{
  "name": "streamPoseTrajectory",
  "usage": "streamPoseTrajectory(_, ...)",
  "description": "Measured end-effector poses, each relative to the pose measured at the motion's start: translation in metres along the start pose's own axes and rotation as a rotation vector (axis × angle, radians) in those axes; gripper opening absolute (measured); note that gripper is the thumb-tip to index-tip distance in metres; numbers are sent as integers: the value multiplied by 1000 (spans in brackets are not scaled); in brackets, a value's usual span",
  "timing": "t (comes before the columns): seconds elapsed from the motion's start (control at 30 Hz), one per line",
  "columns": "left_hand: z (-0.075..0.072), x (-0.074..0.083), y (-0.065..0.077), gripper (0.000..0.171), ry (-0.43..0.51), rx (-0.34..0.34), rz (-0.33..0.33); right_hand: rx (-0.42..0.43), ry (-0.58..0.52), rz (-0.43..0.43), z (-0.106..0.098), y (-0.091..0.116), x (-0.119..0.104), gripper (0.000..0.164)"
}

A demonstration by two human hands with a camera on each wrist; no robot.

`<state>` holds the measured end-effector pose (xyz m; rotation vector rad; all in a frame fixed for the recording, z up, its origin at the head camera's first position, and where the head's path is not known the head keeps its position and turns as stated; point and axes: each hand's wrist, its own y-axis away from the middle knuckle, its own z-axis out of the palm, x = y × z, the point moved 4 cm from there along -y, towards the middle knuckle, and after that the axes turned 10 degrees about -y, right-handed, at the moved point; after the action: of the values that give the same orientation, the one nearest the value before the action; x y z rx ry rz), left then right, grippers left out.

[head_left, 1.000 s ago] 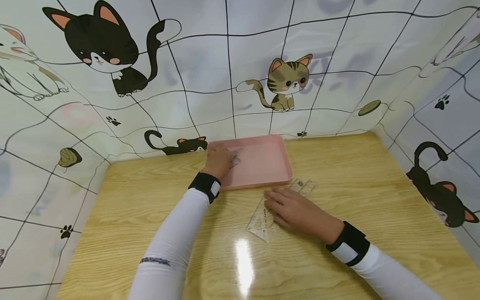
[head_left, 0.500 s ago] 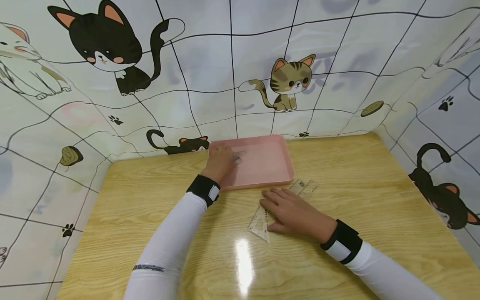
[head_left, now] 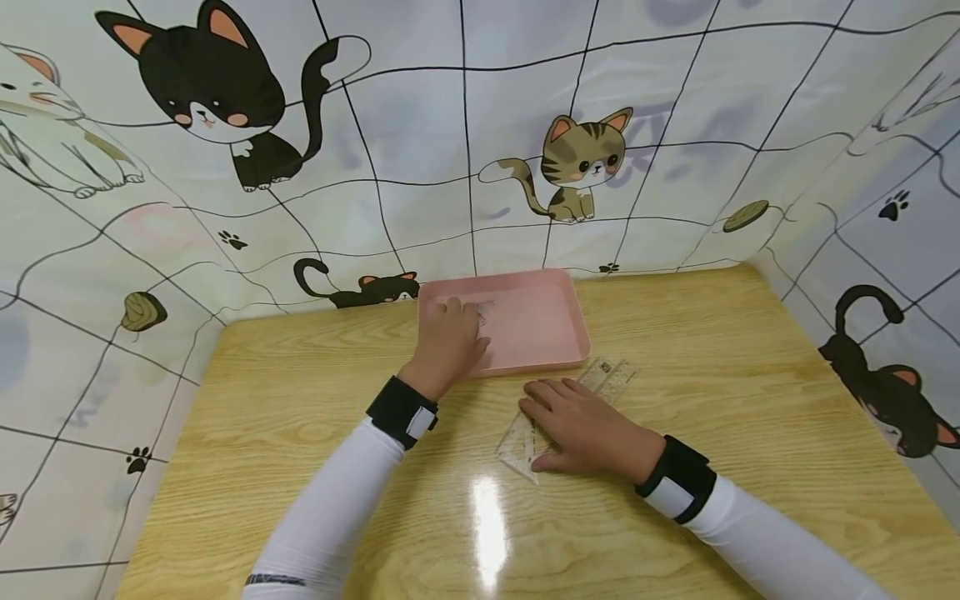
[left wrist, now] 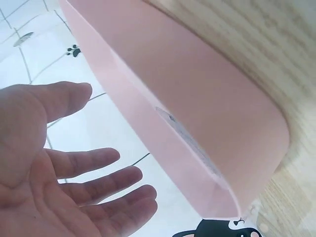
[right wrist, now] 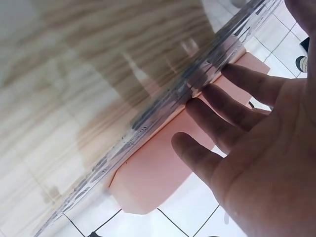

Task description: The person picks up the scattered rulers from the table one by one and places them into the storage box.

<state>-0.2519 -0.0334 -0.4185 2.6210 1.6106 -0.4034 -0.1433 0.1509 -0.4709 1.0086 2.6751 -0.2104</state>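
A clear drawing tool with dark markings [head_left: 484, 312] lies in the left part of the pink tray [head_left: 536, 325], partly hidden by my left hand [head_left: 447, 342]. That hand hovers over the tray; in the left wrist view its loosely extended fingers [left wrist: 108, 177] hold nothing. Just in front of the tray, my right hand [head_left: 588, 429] rests over a transparent set square [head_left: 516, 448] and some clear straight rulers [head_left: 617, 380]. Seen from the right wrist, its fingertips touch the clear plastic [right wrist: 143, 129]. The hand covers the middle of these pieces.
A glossy wood-grain table [head_left: 300, 433] carries everything, with a bright light reflection near the front. Cat-patterned sheeting [head_left: 420, 125] rises behind the tray and at both sides.
My left hand has let go of the clear tool in the tray, spread its thumb and drawn slightly back. My right hand has shifted slightly left over the set square and rulers.
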Motion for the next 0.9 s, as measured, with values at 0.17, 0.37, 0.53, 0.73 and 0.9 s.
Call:
streamPoseTrajectory(0.17, -8, 8, 22, 48, 86, 47, 13, 6, 3, 4, 1, -4, 1, 88)
streamPoseTrajectory(0.37, -24, 31, 50, 31, 151, 137, 107, 43, 35, 7, -1, -8, -1, 85)
streamPoseTrajectory(0.53, -22, 50, 73, 31, 195, 42, 151, 54, 61, 13, 0, -13, -3, 82)
streamPoseTrajectory(0.73, -13, 62, 91, 17, 309, -98, 143, 89, 119, 17, 2, -16, -5, 78)
streamPoseTrajectory(0.9, -2, 69, 99, 28, 367, -246, 91, 143, 192, -11, 3, -17, -7, 78)
